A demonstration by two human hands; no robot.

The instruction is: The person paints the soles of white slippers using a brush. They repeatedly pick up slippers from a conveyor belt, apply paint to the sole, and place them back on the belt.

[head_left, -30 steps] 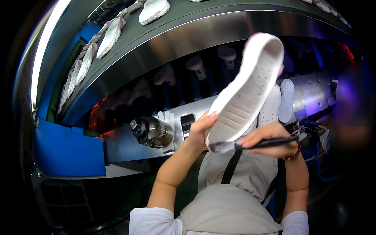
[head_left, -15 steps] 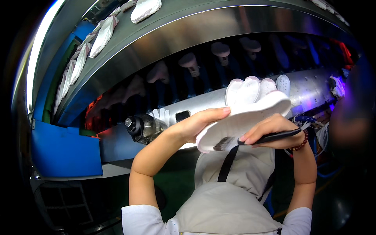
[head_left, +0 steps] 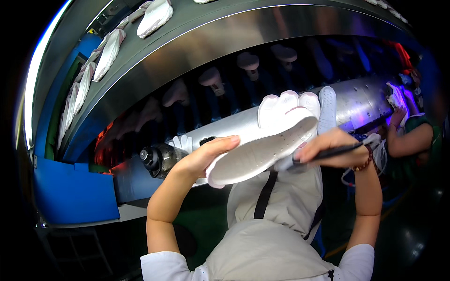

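My left hand (head_left: 206,154) grips the heel-side end of a white shoe sole (head_left: 253,157), thumb on the upper rim, fingers behind. The sole is tilted, its hollow inner face toward me. My right hand (head_left: 333,144) is closed around a brush (head_left: 340,151) with a black handle; fingers and brush head are smeared by motion. The pale brush head is by the sole's lower rim; whether it touches cannot be told. Beyond the sole, several white soles (head_left: 276,110) stand together, beside a dotted pale sole (head_left: 327,110) on the metal ledge.
A dark-lidded bottle (head_left: 161,159) and a white glove (head_left: 183,142) lie left on the metal ledge (head_left: 239,117). Behind hang several soles on a dark rack (head_left: 212,77). A conveyor (head_left: 201,18) carries white shoe parts (head_left: 110,54). At right, another person's arm (head_left: 412,140) reaches over cables (head_left: 377,152).
The sole has shifted left and rolled to show more of its inside. The brush has come off its inner face toward the lower rim. Another person's arm has appeared at right.
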